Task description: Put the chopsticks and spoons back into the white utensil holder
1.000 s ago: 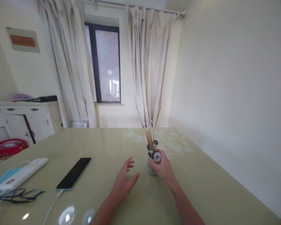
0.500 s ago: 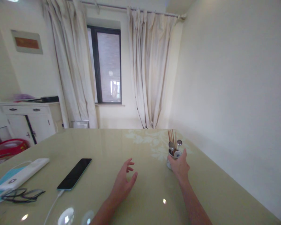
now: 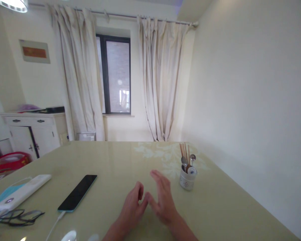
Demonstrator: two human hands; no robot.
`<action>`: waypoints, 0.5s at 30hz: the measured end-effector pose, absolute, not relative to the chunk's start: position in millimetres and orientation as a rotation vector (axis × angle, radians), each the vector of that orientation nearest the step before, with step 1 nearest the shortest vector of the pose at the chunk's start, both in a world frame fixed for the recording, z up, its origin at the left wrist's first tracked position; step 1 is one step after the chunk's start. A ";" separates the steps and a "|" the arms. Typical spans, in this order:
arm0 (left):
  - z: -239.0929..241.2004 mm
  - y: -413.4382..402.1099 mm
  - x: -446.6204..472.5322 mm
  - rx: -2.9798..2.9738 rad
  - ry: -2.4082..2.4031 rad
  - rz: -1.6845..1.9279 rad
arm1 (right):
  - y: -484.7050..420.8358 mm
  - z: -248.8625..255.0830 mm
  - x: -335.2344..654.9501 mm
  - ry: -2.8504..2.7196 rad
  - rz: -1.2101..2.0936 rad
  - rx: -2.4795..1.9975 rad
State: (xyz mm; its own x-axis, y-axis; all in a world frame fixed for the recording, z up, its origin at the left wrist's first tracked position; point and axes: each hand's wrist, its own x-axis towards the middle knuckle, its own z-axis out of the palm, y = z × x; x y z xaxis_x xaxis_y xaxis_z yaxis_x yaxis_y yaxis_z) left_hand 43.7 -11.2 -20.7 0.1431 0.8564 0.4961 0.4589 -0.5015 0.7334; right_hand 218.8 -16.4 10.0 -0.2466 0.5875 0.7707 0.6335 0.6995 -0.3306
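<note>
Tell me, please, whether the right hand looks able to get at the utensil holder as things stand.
Probably yes: the right hand appears to hold nothing, its fingers are extended, and the utensil holder stands nearby to its right, with only tabletop showing between them.

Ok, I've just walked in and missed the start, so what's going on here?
A person's bare left hand and bare right hand are close together over the glossy pale-green table, neither holding anything. The round white patterned cup stands upright to their right, untouched, with thin brown wooden sticks and shiny metal spoons in it. On the left, a black rectangular phone lies flat, plugged into a white cable.
</note>
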 end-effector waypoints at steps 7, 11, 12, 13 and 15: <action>-22.6 -11.3 41.5 2.104 1.051 1.122 | -32.0 14.9 191.4 -2.150 0.383 -0.888; -27.9 -10.4 40.1 2.147 0.979 1.100 | -34.0 16.6 191.6 -2.135 0.449 -0.874; -29.6 -10.2 40.1 2.155 0.967 1.111 | -34.0 15.8 191.5 -2.132 0.458 -0.868; -31.5 -10.0 40.2 2.162 0.959 1.124 | -33.8 14.8 191.3 -2.132 0.464 -0.863; -35.8 -9.2 40.5 2.168 0.942 1.149 | -32.9 12.6 190.9 -2.134 0.474 -0.858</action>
